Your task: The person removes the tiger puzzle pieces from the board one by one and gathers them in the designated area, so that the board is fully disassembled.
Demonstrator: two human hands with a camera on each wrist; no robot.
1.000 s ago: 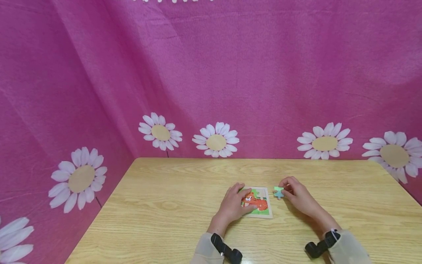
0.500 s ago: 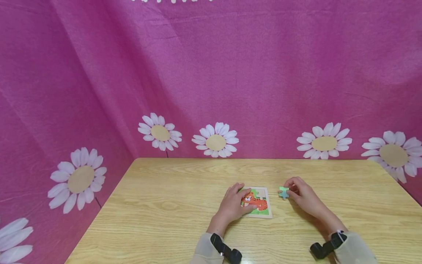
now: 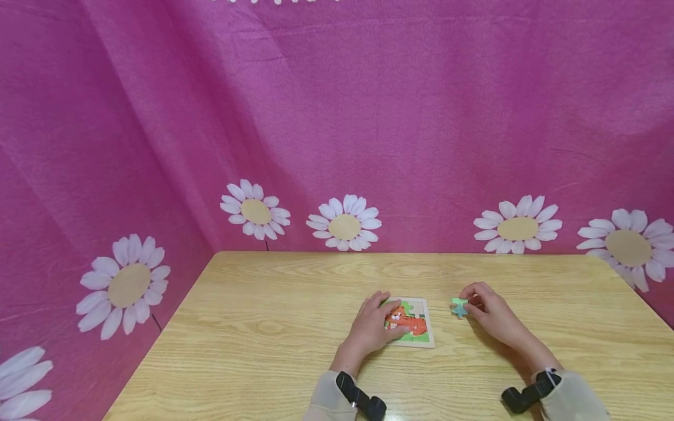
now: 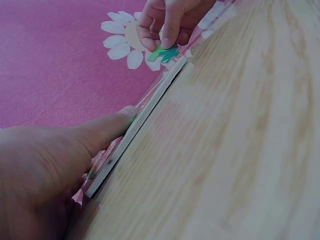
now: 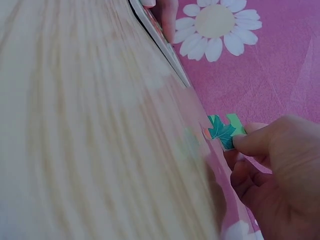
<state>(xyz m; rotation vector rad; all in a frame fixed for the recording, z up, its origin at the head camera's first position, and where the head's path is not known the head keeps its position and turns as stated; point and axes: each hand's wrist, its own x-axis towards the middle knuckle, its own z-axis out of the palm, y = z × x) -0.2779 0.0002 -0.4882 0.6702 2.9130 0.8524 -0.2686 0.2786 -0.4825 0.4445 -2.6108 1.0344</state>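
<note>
My left hand (image 3: 371,324) holds the left side of a wooden jigsaw puzzle board (image 3: 419,325) that lies on the table. Its thumb (image 4: 107,127) lies over the near part, and its palm hides the left edge. An orange tiger on green shows in the pale frame, with a bare recess at the far right corner. To the right of the board, my right hand (image 3: 495,316) pinches a loose puzzle piece (image 3: 459,307) between thumb and fingers. That piece (image 5: 223,132) carries a dark green leaf on light green, with a bit of orange at one side.
The wood-grain table (image 3: 274,327) reaches back to a pink cloth (image 3: 421,117) printed with white daisies, which also hangs along the left side. Black wrist cameras (image 3: 360,397) sit on both cuffs.
My right hand has moved a little to the right with the puzzle piece, away from the board. The left hand and the board have stayed in place.
</note>
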